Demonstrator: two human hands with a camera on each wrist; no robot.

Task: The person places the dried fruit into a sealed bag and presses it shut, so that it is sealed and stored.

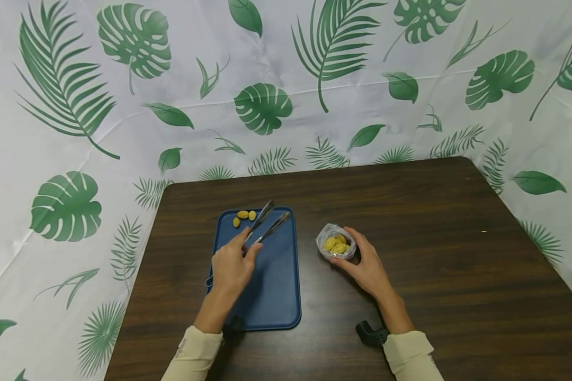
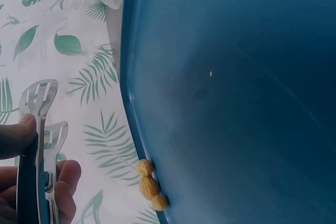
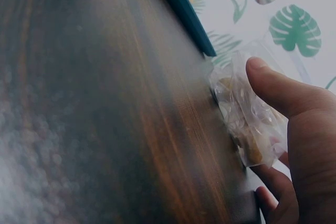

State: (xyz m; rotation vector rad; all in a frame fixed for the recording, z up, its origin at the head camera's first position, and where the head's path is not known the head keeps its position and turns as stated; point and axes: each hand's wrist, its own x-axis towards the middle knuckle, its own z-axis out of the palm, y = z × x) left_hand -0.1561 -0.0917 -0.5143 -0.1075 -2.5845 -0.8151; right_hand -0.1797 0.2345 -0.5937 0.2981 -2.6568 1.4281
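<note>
My left hand [image 1: 231, 270] grips a pair of metal tongs [image 1: 277, 223] above the left part of a blue tray [image 1: 276, 286]. The tongs' two slotted tips [image 2: 40, 95] stand apart with nothing between them. Three small tan, nut-like pieces [image 1: 243, 214] lie by the tray's far edge, beyond the left hand. Right of the tray, my right hand [image 1: 369, 270] holds a clear plastic bag [image 1: 322, 238] between thumb and fingers. The bag's mouth is open upward, showing several yellowish pieces [image 1: 336, 244] inside. In the right wrist view, the thumb [image 3: 275, 85] lies against the bag's side.
Both hands work over a dark wooden table [image 1: 434, 222]. A black strap-like object [image 1: 372, 334] is at the right wrist. Behind the table hangs a white cloth [image 1: 190, 137] with green leaf prints. One small pale crumb [image 1: 483, 231] lies on the table at the right.
</note>
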